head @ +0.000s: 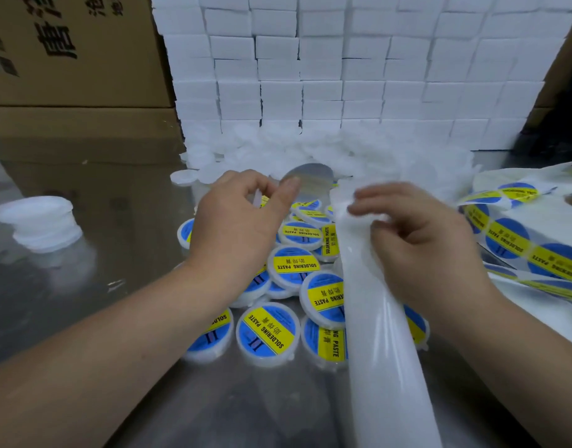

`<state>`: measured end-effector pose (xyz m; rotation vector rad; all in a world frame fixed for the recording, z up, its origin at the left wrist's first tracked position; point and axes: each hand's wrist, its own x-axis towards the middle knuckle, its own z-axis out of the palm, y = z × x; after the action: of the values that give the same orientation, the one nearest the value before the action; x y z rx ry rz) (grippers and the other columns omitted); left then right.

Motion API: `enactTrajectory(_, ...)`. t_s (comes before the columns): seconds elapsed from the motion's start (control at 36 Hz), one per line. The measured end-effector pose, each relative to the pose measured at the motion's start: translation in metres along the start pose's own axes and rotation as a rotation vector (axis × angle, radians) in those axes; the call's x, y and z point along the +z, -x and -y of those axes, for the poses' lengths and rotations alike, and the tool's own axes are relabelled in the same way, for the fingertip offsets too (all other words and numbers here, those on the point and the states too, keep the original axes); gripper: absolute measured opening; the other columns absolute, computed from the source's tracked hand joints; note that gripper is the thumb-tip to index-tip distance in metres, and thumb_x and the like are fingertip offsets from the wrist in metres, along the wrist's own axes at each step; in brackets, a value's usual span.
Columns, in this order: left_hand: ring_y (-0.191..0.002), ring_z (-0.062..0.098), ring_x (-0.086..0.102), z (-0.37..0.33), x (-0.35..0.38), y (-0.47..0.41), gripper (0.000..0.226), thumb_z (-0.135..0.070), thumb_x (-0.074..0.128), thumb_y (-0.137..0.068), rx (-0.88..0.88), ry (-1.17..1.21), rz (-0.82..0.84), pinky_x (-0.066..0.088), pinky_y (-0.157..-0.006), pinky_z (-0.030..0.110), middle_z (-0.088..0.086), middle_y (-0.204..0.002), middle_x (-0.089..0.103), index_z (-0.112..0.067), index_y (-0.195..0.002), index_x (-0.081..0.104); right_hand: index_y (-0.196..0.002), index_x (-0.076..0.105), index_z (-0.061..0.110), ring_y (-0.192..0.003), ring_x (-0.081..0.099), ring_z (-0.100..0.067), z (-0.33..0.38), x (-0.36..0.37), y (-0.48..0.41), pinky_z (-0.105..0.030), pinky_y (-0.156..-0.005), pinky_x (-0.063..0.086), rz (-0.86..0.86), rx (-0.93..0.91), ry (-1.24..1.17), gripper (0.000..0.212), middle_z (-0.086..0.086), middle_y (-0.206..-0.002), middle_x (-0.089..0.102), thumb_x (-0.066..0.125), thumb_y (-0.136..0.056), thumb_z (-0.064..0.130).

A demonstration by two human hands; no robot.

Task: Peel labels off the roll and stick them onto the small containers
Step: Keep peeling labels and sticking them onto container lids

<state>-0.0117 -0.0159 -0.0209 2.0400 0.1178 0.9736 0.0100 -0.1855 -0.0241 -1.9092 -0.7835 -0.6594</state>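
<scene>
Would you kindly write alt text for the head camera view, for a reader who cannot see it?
A person's left hand pinches a peeled round label, adhesive side showing, while the right hand grips the white backing strip. Below lie white containers already labelled blue and yellow "Soldering Paste" on a metal table, with unlabelled ones and stacked white boxes behind.

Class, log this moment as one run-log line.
left hand: pinching peeled label | right hand: gripping backing strip | labelled containers: piled

containers (pixel 268 333): "SOLDERING PASTE" | label roll (pixel 520 244): same | carton (pixel 68 50): Chinese print, unreadable
</scene>
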Motion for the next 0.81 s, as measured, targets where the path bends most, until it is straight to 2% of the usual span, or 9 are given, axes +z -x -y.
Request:
enactTrajectory(0.06, -0.068, -0.005, 0.044, -0.001, 0.0, 0.001, 0.026, -0.052, 0.056, -0.074, 0.049, -0.025, -0.004, 0.03, -0.058, 0.007, -0.012, -0.07, 0.044, -0.033, -0.057, 0.048, -0.069, 0.061, 0.047, -0.077, 0.055, 0.016, 0.001, 0.002, 0.002, 0.0, -0.067, 0.036, 0.074, 0.068, -0.056, 0.045, 0.035, -0.074, 0.062, 0.042, -0.068, 0.006)
enactTrajectory(0.17, -0.076, 0.002, 0.042, -0.001, -0.001, 0.003, 0.03, -0.05, 0.066, -0.073, 0.151, -0.099, 0.006, 0.03, -0.066, 0.006, -0.014, -0.074, 0.045, -0.034, -0.059, 0.045, -0.062, 0.071, 0.038, -0.056, 0.052, 0.005, 0.0, 0.001, 0.004, -0.009, -0.051, 0.037, 0.115, 0.274, -0.22, 0.033, 0.022, -0.064, 0.065, 0.044, -0.066, 0.018)
enactTrajectory(0.22, -0.083, 0.007, 0.043, -0.004, -0.002, 0.004, 0.031, -0.052, 0.068, -0.07, 0.187, -0.123, 0.01, 0.029, -0.069, 0.006, -0.015, -0.075, 0.044, -0.035, -0.06, 0.043, -0.066, 0.072, 0.037, -0.061, 0.055, 0.003, 0.003, -0.001, 0.001, -0.018, -0.056, 0.041, 0.104, 0.345, -0.311, 0.028, 0.015, -0.067, 0.068, 0.046, -0.065, 0.028)
enactTrajectory(0.36, -0.085, 0.012, 0.045, -0.009, -0.004, 0.006, 0.029, -0.048, 0.066, -0.062, 0.293, -0.185, 0.016, 0.028, -0.072, 0.006, -0.008, -0.083, 0.049, -0.026, -0.065, 0.048, -0.066, 0.073, 0.03, -0.077, 0.063, 0.004, 0.005, -0.005, -0.003, -0.016, -0.074, 0.045, 0.079, 0.392, -0.412, 0.026, 0.011, -0.075, 0.072, 0.052, -0.071, 0.044)
enactTrajectory(0.42, -0.083, 0.015, 0.046, -0.01, -0.004, 0.006, 0.031, -0.046, 0.07, -0.061, 0.357, -0.215, 0.019, 0.028, -0.068, 0.011, -0.001, -0.084, 0.053, -0.02, -0.067, 0.053, -0.067, 0.073, 0.028, -0.071, 0.062, -0.001, 0.005, -0.004, -0.002, -0.022, -0.07, 0.045, 0.058, 0.419, -0.404, 0.021, 0.007, -0.071, 0.071, 0.058, -0.068, 0.044)
enactTrajectory(0.56, -0.076, 0.027, 0.053, -0.01, -0.007, 0.005, 0.04, -0.046, 0.069, -0.062, 0.5, -0.297, 0.017, 0.028, -0.066, 0.018, 0.01, -0.082, 0.057, -0.007, -0.067, 0.058, -0.067, 0.072, 0.035, -0.055, 0.056, 0.004, 0.003, -0.002, -0.003, -0.009, -0.05, 0.043, 0.053, 0.439, -0.368, 0.012, 0.012, -0.06, 0.068, 0.068, -0.075, 0.026)
enactTrajectory(0.64, -0.081, 0.022, 0.047, -0.008, -0.006, 0.002, 0.038, -0.042, 0.075, -0.06, 0.433, -0.332, 0.044, 0.022, -0.064, 0.017, 0.001, -0.087, 0.047, -0.017, -0.073, 0.048, -0.06, 0.07, 0.041, -0.049, 0.053, 0.007, 0.001, 0.001, -0.004, -0.008, -0.046, 0.04, 0.037, 0.434, -0.289, 0.026, 0.018, -0.054, 0.064, 0.068, -0.078, 0.022)
enactTrajectory(0.72, -0.085, 0.017, 0.042, -0.002, -0.002, 0.0, 0.033, -0.026, 0.071, -0.071, 0.343, -0.384, 0.061, 0.02, -0.064, 0.017, -0.005, -0.093, 0.04, -0.021, -0.081, 0.04, -0.057, 0.069, 0.031, -0.051, 0.053, 0.003, -0.001, 0.0, -0.004, -0.015, -0.05, 0.043, -0.022, 0.458, -0.267, 0.025, 0.015, -0.055, 0.064, 0.067, -0.08, 0.022)
enactTrajectory(0.81, -0.073, 0.002, 0.048, 0.001, -0.002, -0.008, 0.015, -0.017, 0.057, -0.086, 0.063, -0.172, 0.026, 0.03, -0.057, 0.018, -0.008, -0.092, 0.048, -0.023, -0.091, 0.045, -0.062, 0.07, 0.025, -0.054, 0.053, -0.001, -0.002, -0.005, -0.007, -0.015, -0.049, 0.043, -0.111, 0.474, -0.356, 0.02, 0.011, -0.057, 0.065, 0.066, -0.081, 0.02)
